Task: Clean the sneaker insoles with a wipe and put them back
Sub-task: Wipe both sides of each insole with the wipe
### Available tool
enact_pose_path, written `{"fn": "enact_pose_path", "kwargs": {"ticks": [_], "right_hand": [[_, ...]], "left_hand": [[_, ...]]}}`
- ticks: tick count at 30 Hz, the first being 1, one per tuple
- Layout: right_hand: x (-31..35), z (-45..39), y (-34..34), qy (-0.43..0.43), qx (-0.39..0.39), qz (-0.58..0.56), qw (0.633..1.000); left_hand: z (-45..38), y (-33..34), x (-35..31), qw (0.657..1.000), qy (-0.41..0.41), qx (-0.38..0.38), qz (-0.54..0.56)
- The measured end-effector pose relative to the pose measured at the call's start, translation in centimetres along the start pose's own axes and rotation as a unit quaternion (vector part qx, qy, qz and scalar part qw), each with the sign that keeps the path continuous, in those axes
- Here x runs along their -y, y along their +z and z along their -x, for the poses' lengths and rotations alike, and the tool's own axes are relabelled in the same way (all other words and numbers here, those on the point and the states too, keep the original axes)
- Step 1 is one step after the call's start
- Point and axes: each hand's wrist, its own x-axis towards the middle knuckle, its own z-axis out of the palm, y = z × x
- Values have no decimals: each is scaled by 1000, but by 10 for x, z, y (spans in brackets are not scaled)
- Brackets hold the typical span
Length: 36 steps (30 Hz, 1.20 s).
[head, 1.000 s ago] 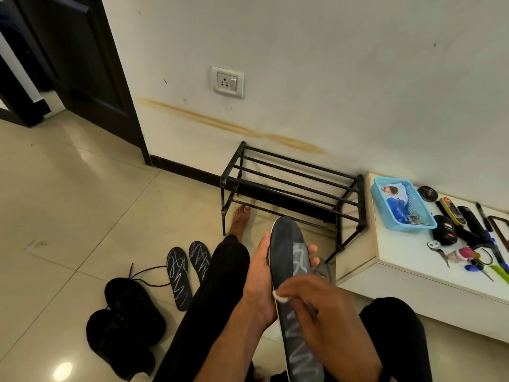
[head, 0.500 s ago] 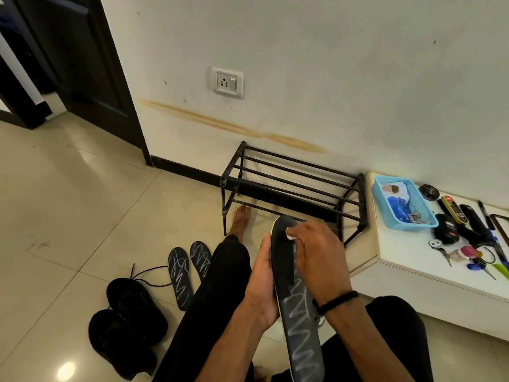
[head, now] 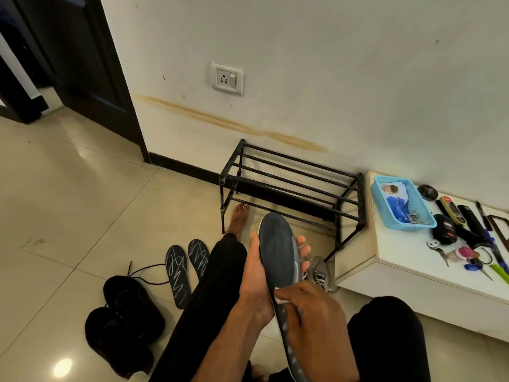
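Note:
My left hand [head: 257, 282] grips a long dark insole [head: 276, 249] from underneath, its toe end pointing away from me. My right hand [head: 314, 321] presses a small white wipe [head: 278, 297] against the lower half of that insole; the chalk marks below are mostly hidden by the hand. Two more dark insoles [head: 177, 271] with white chalk scribbles lie on the floor at my left leg. A pair of black sneakers [head: 124, 318] sits further left, laces trailing. A grey sneaker [head: 319, 272] shows behind the held insole.
A black metal shoe rack [head: 292, 183] stands against the wall ahead. A low white table [head: 407, 252] at right carries a blue basket [head: 402, 202], polish tins, brushes, keys and pens. My legs stretch across the tiled floor. A dark door [head: 77, 64] is at far left.
My right hand slid the wipe from the insole's toe end back down to its lower half. The upper half now looks free of chalk.

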Motion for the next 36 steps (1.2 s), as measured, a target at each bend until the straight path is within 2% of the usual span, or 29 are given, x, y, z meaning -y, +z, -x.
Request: {"fn": "enact_pose_path", "kwargs": {"ticks": [3,5,7,9,15,20,25,28,32,34,36], "right_hand": [[-2,-12,-17,52,25,-75,995],[-4,-29,-29,67,-4,-94,993],[-9,-51,-34,41,-65,-54,996],[-16,-72,-31,14,-90,-4,996],[-28,-94,-8,-28,-40,64,997],[-25,-67,9,-1,-35,62,997],[-26,-29,19,36,-35,41,998],[-26,-9,16,38,-33,-9,999],[-20,5,-5,116,18,-110,987],[-18,1,-22,185,38,-222,957],[-18,-7,-35,248,27,-350,903]], "left_hand": [[1,0,-1,1000,-6,-2,1],[4,2,-1,1000,-4,5,-9],[4,2,1,999,6,4,-39],[4,2,2,997,8,-5,-71],[1,0,5,998,9,-13,-55],[5,3,4,998,12,-32,-56],[3,6,0,999,0,-39,-14],[-4,2,0,998,12,-47,-37],[-4,-1,0,999,-4,-39,-8],[-3,0,0,999,-8,-36,-10],[0,2,-1,999,-14,-31,-22]]}}
